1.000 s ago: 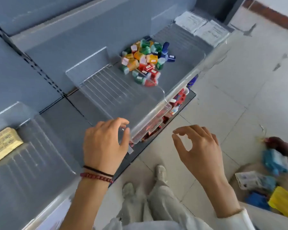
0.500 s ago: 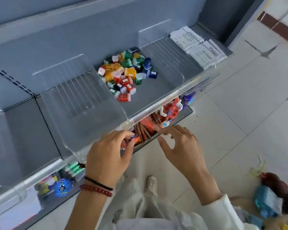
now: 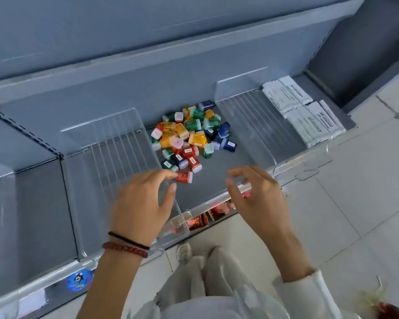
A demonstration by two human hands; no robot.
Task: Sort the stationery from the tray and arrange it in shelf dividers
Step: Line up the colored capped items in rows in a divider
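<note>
Grey shelf (image 3: 207,180): the colourful stationery pile (image 3: 189,134) sits between left divider (image 3: 111,153) and right divider (image 3: 247,120). Left hand (image 3: 138,203) spreads loosely over the left divider; right hand (image 3: 258,196) hovers relaxed, empty.

The left hand (image 3: 141,203) covers the front end of a clear divider (image 3: 115,153). Red packets (image 3: 200,221) below are mostly hidden under the shelf's front rail (image 3: 207,202). Print on the white packets (image 3: 309,111) is unreadably small. A red object (image 3: 392,310) is cut off at lower right.
</note>
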